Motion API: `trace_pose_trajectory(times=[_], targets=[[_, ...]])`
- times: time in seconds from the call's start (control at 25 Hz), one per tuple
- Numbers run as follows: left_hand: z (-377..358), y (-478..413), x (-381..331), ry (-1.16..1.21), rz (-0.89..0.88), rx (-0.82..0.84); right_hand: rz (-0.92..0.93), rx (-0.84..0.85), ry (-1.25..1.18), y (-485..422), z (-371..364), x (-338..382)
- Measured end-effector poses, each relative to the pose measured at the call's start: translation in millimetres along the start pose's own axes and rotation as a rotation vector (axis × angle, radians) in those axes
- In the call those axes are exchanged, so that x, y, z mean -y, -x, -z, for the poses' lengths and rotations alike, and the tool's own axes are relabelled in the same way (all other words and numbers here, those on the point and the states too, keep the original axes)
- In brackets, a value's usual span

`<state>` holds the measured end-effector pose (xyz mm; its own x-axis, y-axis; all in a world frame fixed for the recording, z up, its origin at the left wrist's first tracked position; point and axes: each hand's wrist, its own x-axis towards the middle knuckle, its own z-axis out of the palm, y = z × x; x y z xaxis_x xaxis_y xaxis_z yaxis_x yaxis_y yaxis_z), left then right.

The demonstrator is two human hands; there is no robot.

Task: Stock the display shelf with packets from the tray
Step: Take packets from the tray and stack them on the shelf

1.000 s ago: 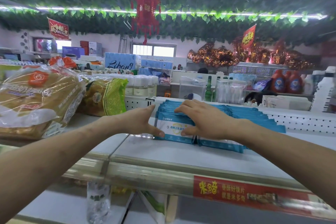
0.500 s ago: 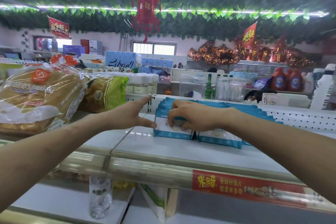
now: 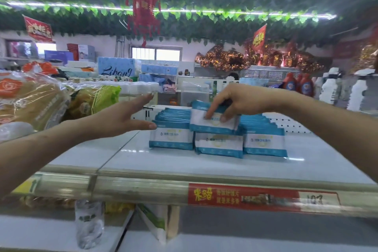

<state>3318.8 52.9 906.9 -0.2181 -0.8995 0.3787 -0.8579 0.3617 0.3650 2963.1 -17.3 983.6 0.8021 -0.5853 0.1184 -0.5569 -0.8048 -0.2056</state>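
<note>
Right hand (image 3: 231,102) grasps a packet (image 3: 213,127); rows (image 3: 171,139) stand just below it. Left hand (image 3: 120,118) is released, fingers straight, beside them.

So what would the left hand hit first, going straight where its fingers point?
Likely the white bottles; the left hand points past the blue packets' left side. Depth unclear.

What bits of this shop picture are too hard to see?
Tray: nowhere in the head view, beyond its edges.
Print on the blue-and-white plastic packets: head view, too small and blurred.
How many packets the right hand grips: head view, front packet hides any behind.
Price on the red paper shelf label: head view, motion blur.
</note>
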Motion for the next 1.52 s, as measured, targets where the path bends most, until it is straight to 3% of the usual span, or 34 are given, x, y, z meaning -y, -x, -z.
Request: trace_pose_trajectory(times=[0.24, 0.36, 0.8, 1.0, 1.08, 1.2, 1.36, 1.52], targets=[[-30.2, -29.1, -12.3, -0.090, -0.007, 0.100, -0.224, 0.002, 0.013, 88.6, -10.1, -80.5], [-40.6, -41.0, -31.1, -0.098, -0.026, 0.075, -0.213, 0.010, 0.007, 99.8, -30.1, -100.8], [-74.2, -57.5, -65.7, -0.168, -0.091, 0.102, 0.002, -0.231, 0.295, 96.5, -62.8, -115.7], [-86.5, -70.0, -87.8, -0.274, -0.211, 0.134, -0.085, -0.283, 0.155, 106.1, -58.2, -121.0], [-91.9, -77.6, -105.0, -0.370, -0.273, 0.138, -0.183, -0.247, 0.143, 109.4, -54.8, -122.2], [-112.8, -91.9, -123.7, -0.560, -0.345, 0.153, -0.283, -0.129, 0.359, 104.7, -55.5, -120.5], [-144.2, -102.3, -118.1, -0.703, -0.355, 0.120, -0.249, -0.063, 0.580, 94.8, -66.8, -121.1], [-148.8, -108.7, -115.7, -0.708, -0.387, 0.044, -0.220, -0.036, 0.570, 90.9, -66.3, -125.3]])
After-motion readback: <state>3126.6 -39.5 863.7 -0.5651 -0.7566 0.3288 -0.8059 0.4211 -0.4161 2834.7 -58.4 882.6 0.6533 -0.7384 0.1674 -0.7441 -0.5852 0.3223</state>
